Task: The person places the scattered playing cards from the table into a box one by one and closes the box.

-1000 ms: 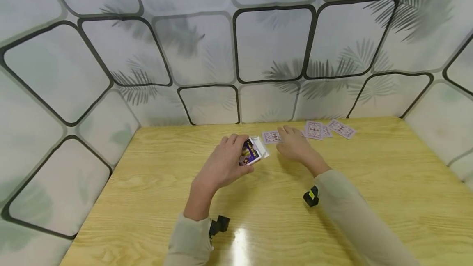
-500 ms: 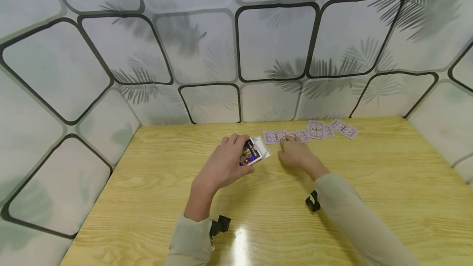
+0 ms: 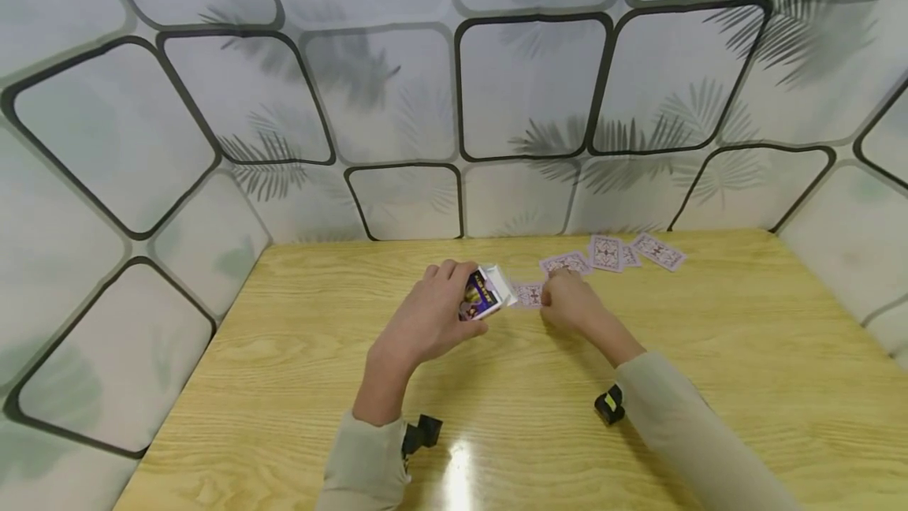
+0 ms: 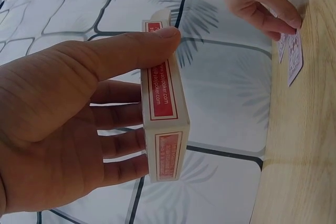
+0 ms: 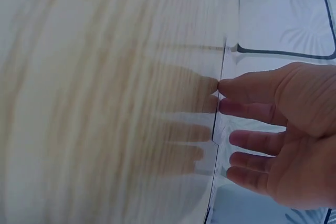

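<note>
since a second ago the right hand [image 3: 571, 304] has drawn one lilac-backed playing card [image 3: 528, 294] back from the row, pinching it at the wooden table [image 3: 298, 353]. the left hand [image 3: 426, 318] grips the small open cardboard card box [image 3: 485, 292], thumb on top, just beside that card.

Pale wooden counter [image 3: 709, 385], grain running left to right, glare spot near the lower middle of the frame. Four face-down purple-backed cards [image 3: 610, 252] loosely fanned along the far edge, upper right of centre, some overlapping. Behind and on both sides, white padded wall panels [image 3: 528, 85] with dark rounded outlines and grey palm-leaf prints.
</note>
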Available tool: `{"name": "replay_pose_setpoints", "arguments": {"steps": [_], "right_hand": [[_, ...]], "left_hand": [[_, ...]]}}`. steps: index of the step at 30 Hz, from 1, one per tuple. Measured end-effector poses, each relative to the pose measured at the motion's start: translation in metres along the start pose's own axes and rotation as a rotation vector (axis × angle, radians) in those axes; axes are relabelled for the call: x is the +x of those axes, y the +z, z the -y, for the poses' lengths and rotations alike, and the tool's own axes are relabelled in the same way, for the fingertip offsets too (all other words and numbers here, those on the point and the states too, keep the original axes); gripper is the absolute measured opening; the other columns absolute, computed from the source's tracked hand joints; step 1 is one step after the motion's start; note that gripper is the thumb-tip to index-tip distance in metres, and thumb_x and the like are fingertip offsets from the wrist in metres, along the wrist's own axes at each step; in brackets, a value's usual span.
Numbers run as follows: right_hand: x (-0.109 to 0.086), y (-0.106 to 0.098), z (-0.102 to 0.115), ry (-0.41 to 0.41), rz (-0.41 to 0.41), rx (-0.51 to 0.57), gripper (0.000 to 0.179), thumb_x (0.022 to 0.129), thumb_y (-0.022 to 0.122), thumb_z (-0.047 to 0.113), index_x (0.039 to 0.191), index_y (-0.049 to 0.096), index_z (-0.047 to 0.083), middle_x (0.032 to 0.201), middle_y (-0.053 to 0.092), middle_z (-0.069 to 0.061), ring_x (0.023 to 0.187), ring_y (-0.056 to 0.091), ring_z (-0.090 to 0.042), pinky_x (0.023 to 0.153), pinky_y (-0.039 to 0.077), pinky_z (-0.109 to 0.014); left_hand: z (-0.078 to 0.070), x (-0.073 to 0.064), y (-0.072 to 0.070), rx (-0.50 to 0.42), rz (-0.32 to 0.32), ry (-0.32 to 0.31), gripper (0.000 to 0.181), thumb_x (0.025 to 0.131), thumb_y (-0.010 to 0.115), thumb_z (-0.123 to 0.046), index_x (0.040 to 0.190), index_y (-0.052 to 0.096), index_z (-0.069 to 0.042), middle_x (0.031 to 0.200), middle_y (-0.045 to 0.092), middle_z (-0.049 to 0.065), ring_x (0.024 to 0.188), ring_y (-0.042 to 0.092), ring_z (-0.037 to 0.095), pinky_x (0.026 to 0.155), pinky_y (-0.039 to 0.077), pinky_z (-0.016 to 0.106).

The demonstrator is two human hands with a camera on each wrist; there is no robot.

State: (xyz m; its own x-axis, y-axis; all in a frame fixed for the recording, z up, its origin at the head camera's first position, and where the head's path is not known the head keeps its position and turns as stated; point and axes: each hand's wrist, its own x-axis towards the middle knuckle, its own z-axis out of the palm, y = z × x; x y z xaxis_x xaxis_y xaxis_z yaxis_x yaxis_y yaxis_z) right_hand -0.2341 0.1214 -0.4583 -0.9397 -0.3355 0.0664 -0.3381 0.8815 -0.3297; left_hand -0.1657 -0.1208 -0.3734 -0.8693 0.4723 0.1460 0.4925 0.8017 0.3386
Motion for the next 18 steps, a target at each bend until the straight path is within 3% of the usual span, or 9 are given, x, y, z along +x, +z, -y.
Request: {"name": "replay_pose_setpoints", "arguments": {"steps": [3,6,14,18], "right_hand": [[-0.003,-0.002,-0.002,0.015,0.035,0.031,0.006,0.072,0.065,0.006,0.067,0.064,0.007,0.085,0.063,-0.012,0.079,0.057,-0.029,0.069,0.048,-0.042],[-0.007,-0.005,-0.002,0.033,0.082,0.043,0.002,0.073,0.067,0.007,0.074,0.066,0.005,0.079,0.063,-0.007,0.075,0.059,-0.023,0.069,0.050,-0.038],[-0.023,-0.011,0.002,0.072,0.174,0.071,0.044,0.069,0.074,0.012,0.108,0.060,-0.003,0.096,0.059,-0.012,0.085,0.054,-0.024,0.080,0.047,-0.044],[-0.034,-0.012,-0.001,0.118,0.254,0.178,0.051,0.070,0.081,0.018,0.108,0.055,-0.003,0.093,0.056,-0.010,0.082,0.052,-0.021,0.076,0.046,-0.040]], "left_hand": [[0.000,0.000,0.000,0.000,0.010,-0.010,0.073,0.081,0.073,-0.038,0.139,0.039,-0.010,0.123,0.051,0.008,0.098,0.046,0.018,0.082,0.043,0.032],[0.000,0.001,0.001,0.001,0.022,-0.018,0.074,0.081,0.073,-0.039,0.139,0.038,-0.010,0.124,0.051,0.008,0.098,0.047,0.018,0.082,0.044,0.033],[-0.001,0.002,0.001,0.022,0.035,-0.034,0.075,0.081,0.073,-0.040,0.140,0.039,-0.009,0.125,0.051,0.008,0.102,0.048,0.019,0.084,0.044,0.033],[-0.002,0.001,0.001,0.004,0.045,-0.039,0.075,0.080,0.073,-0.040,0.139,0.039,-0.010,0.125,0.051,0.008,0.101,0.047,0.019,0.084,0.044,0.033]]}}
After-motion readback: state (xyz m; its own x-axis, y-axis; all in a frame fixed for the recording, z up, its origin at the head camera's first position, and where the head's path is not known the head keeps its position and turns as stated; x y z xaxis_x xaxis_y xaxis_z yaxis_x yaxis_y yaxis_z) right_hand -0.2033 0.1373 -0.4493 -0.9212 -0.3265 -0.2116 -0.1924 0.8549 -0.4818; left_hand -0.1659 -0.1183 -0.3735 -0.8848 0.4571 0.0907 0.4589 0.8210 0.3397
